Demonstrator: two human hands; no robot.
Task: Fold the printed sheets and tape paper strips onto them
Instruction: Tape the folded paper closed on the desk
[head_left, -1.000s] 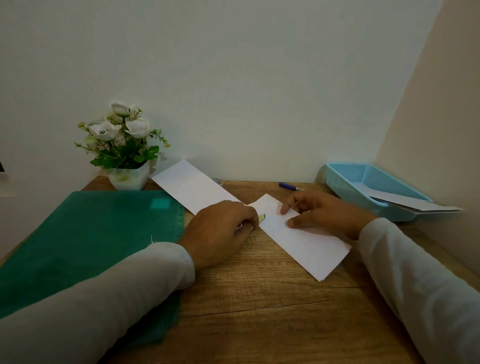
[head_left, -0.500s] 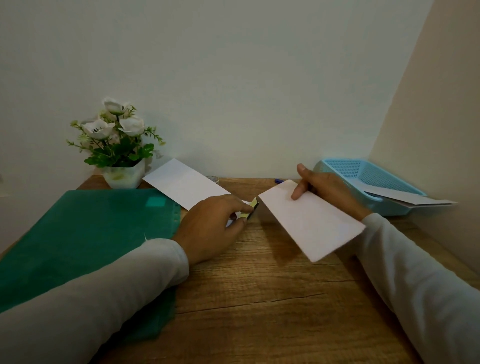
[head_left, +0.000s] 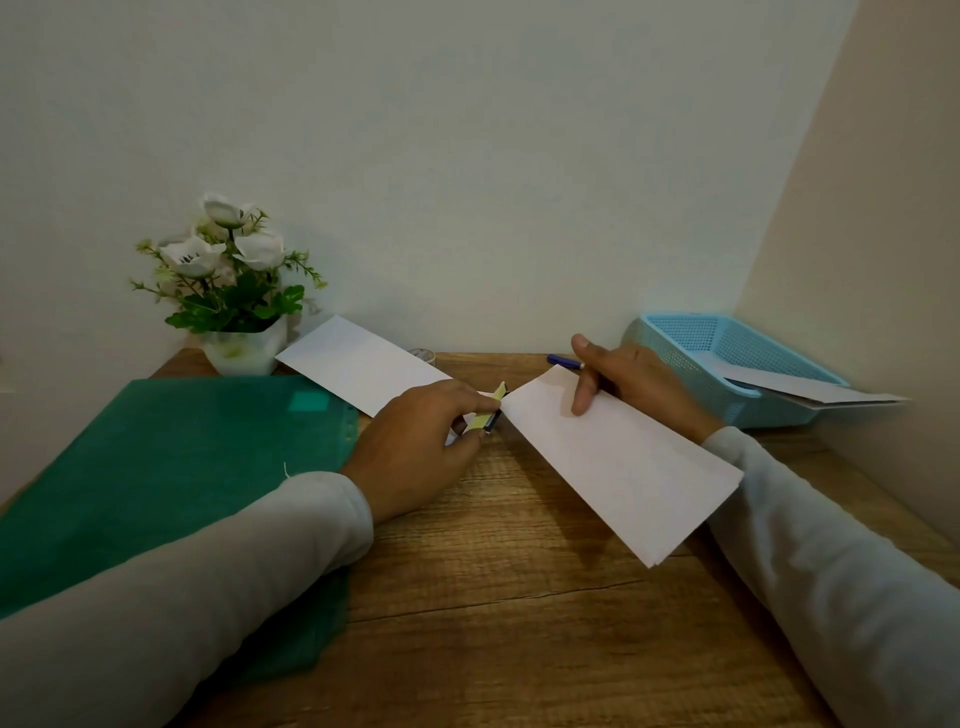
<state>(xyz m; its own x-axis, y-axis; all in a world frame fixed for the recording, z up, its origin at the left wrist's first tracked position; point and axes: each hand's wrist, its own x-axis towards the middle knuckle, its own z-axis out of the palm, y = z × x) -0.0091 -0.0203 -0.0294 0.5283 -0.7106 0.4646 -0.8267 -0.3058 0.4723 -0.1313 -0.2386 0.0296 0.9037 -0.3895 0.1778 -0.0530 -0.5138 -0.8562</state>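
Observation:
My right hand (head_left: 628, 382) grips a folded white sheet (head_left: 623, 462) by its far end and holds it tilted above the wooden desk (head_left: 493, 597), thumb on top. Just left of that sheet's corner, my left hand (head_left: 421, 447) pinches a small yellowish paper strip (head_left: 488, 410) with a dark edge, low over the desk. A second folded white sheet (head_left: 358, 366) lies flat behind my left hand. A small roll of clear tape (head_left: 423, 355) sits at the back by the wall, partly hidden behind that sheet.
A green folder (head_left: 166, 467) covers the desk's left side. A potted white flower plant (head_left: 234, 296) stands at the back left. A blue pen (head_left: 561, 359) lies by the wall. A blue plastic basket (head_left: 727, 364) with papers stands at the right, by the side wall.
My right hand has lifted the folded sheet off the desk and turned it, now holding it tilted in the air. My left hand stays in place, still pinching the strip.

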